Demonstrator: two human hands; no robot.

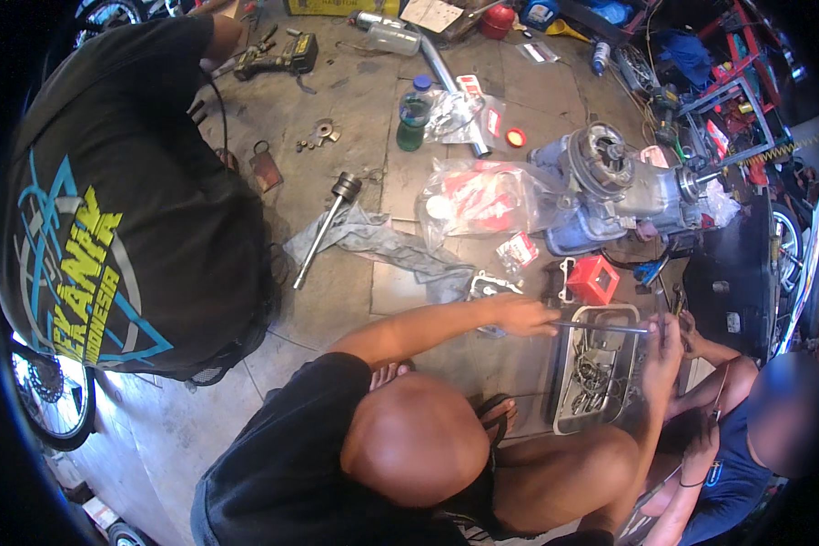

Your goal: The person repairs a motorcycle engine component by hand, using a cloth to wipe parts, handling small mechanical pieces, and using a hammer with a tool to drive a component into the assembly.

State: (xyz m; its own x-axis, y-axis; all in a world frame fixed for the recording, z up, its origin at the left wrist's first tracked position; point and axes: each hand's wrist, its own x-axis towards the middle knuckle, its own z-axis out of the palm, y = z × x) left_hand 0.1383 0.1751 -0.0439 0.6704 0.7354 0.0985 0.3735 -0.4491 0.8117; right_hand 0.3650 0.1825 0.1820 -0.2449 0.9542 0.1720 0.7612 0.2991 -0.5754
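Note:
A slim metal rod (601, 327) spans the gap between my two hands. My left hand (523, 316) pinches its left end with the fingertips, while my right hand (665, 344) is closed around the other end. Below the rod lies a metal tray (558, 400) holding several small metal parts (593, 373). Just beyond the tray stands a red box (593, 279). A flat gasket (493, 286) rests on the floor past my left hand.
A grey engine block (601, 196) stands beyond the red box, beside a clear plastic bag (482, 196). A long socket wrench (323, 232) and grey rag (382, 246) lie left. Co-workers crouch at left (146, 209) and right (728, 473). A green bottle (411, 118) stands farther back.

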